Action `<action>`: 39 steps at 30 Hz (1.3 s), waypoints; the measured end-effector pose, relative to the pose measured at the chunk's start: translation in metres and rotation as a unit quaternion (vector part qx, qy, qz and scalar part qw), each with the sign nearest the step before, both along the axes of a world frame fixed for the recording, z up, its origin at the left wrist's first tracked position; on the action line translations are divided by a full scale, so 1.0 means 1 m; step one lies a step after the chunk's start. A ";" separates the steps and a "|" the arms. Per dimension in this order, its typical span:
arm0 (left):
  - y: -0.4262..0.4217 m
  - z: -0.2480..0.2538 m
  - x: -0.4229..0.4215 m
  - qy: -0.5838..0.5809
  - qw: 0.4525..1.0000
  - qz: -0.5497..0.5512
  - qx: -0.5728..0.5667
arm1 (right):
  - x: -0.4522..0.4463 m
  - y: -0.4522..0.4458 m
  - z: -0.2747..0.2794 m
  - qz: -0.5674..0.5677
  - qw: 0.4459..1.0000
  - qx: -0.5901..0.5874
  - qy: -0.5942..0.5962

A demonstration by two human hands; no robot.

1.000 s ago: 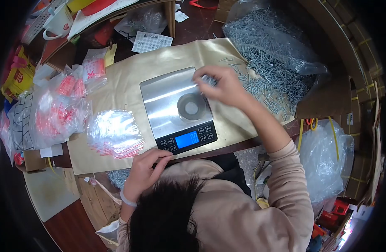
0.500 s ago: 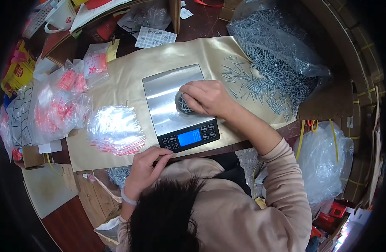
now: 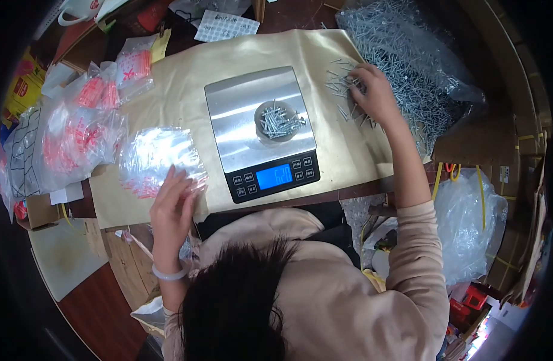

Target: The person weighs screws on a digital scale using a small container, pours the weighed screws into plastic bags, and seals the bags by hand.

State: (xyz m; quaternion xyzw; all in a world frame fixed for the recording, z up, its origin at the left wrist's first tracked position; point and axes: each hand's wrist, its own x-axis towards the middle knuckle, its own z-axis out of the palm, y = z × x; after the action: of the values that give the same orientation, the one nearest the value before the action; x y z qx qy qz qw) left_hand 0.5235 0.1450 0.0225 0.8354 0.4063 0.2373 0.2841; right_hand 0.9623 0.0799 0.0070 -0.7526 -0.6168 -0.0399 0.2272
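Observation:
A kitchen-style digital scale (image 3: 255, 114) with a steel plate and a lit blue display (image 3: 274, 176) sits in the middle. On its plate stands a small round dish (image 3: 261, 133) holding a heap of screws (image 3: 279, 119). My right hand (image 3: 375, 93) is over loose screws (image 3: 341, 84) on the right, thumb and fingers curved but apart; whether a screw touches the fingertips is unclear. With fingers stretched out, my left hand (image 3: 171, 207) rests at the near edge of a stack of clear zip bags (image 3: 161, 157) with red-edged openings.
A large plastic bag spilling screws (image 3: 402, 66) lies at the back right. Filled clear bags with red marks (image 3: 81, 141) crowd the left. A gold mat (image 3: 186, 90) covers the table; a sheet of round stickers (image 3: 226, 26) lies behind it. Cardboard (image 3: 475, 141) stands at the right.
My right hand has left the dish and moved right to the loose screws. My left hand has gone from the scale's corner to the zip bags. The display digits have changed from zero.

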 end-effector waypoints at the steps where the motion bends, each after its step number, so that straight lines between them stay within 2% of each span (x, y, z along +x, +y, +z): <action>1: 0.002 -0.006 0.001 0.041 0.998 -0.016 0.047 | 0.000 -0.005 0.003 -0.002 1.000 0.011 -0.022; 2: 0.004 -0.014 0.003 0.056 0.995 -0.028 0.073 | -0.005 -0.008 0.009 -0.003 0.999 0.023 -0.044; 3: 0.007 -0.023 0.005 0.071 0.992 -0.040 0.101 | -0.017 -0.010 0.015 0.004 0.999 0.037 -0.018; 5: 0.009 -0.029 0.007 0.070 0.987 -0.056 0.135 | -0.041 -0.012 0.026 0.068 0.992 0.003 0.104; 6: 0.009 -0.028 0.009 0.050 0.989 -0.051 0.127 | -0.053 -0.014 0.031 0.099 0.981 -0.015 0.165; 9: 0.005 -0.026 0.015 -0.015 0.996 -0.011 0.084 | -0.084 -0.014 0.045 0.186 0.952 -0.080 0.231; 12: -0.003 -0.027 0.018 -0.067 0.997 0.046 0.019 | -0.095 -0.011 0.031 0.210 0.926 -0.075 0.304; 17: -0.006 -0.027 0.019 -0.108 0.993 0.048 -0.028 | -0.095 -0.011 0.029 0.175 0.934 -0.059 0.306; 19: -0.005 -0.027 0.020 -0.094 0.995 0.044 -0.008 | -0.101 -0.011 0.028 0.159 0.934 -0.052 0.315; 22: -0.005 -0.024 0.022 -0.093 0.995 0.032 0.008 | -0.102 -0.009 0.023 0.176 0.949 -0.024 0.262; 26: -0.003 -0.022 0.021 -0.080 0.996 0.020 0.032 | -0.117 -0.004 0.041 0.187 0.959 0.021 0.211; 27: -0.003 -0.022 0.022 -0.086 0.995 0.025 0.036 | -0.122 -0.005 0.050 0.192 0.947 0.005 0.258; 30: -0.002 -0.022 0.023 -0.094 0.993 0.038 0.064 | -0.115 0.003 0.050 0.228 0.928 0.068 0.286; 32: -0.001 -0.017 0.022 -0.082 0.990 0.044 0.107 | -0.084 0.006 0.044 0.120 0.960 0.038 0.252; 35: -0.003 -0.009 0.016 -0.103 0.990 0.066 0.074 | -0.036 0.007 0.016 -0.025 0.985 -0.049 0.165; 39: -0.010 0.005 0.014 -0.102 0.994 0.033 0.031 | -0.024 0.000 -0.009 -0.016 0.999 -0.044 0.018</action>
State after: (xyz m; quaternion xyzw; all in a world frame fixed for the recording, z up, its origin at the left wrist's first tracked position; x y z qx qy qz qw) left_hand 0.5371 0.1347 0.0271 0.8014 0.3951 0.3427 0.2903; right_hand 0.9382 0.0802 -0.0018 -0.7725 -0.6013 -0.0025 0.2041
